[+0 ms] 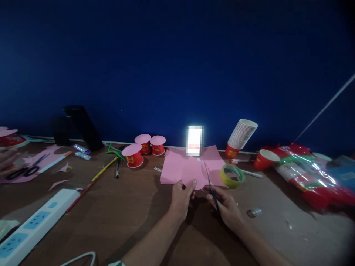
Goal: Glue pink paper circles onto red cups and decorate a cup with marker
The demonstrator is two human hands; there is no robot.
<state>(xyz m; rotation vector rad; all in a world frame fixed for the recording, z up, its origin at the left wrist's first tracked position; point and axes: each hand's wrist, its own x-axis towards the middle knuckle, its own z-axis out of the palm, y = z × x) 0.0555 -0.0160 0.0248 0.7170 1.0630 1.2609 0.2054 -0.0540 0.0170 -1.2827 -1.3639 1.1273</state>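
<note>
My left hand (181, 197) pinches the lower edge of a roundish pink paper piece (194, 173) between thumb and fingers. In my right hand (223, 203) is a pair of scissors (210, 181), its blades pointing up along the paper's right edge. Both hands are above the brown table, in front of a stack of pink paper sheets (170, 166). A roll of yellowish tape (232, 176) lies just beyond my right hand. The fingers inside the scissor handles are partly hidden.
Several red paper cups with pink discs on top (134, 159) stand left of the stack. A leaning cup stack (240, 136), a red cup (265, 159) and a shiny bag (307, 173) are right. A power strip (39, 221) lies left, near another person's hand (8, 162).
</note>
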